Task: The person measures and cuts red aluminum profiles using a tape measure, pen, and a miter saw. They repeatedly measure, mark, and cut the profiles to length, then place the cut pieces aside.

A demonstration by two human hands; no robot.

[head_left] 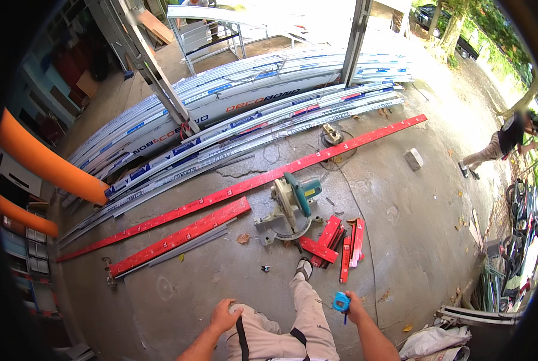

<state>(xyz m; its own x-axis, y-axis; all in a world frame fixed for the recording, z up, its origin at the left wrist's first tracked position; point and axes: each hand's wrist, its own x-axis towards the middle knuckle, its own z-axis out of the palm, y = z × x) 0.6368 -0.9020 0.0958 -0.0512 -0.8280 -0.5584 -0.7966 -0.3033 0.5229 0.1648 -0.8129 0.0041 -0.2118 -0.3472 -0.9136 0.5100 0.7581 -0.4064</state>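
My right hand is closed around a blue tape measure; a thin dark-blue pen-like thing shows just below it. On the left, my left hand rests against my thigh with nothing visible in it, its fingers partly hidden. Ahead of my foot stands a green-and-grey miter saw on the concrete. Several short red-wrapped profile pieces lie crossed and stacked beside it to the right. A long red-wrapped profile runs behind the saw, and shorter red-wrapped profiles lie to its left.
Long stacked profiles stretch across the back, by upright metal posts. A cable crosses the floor. Also on it sit a concrete block and a power tool. Another person stands far right; orange tubes hang left.
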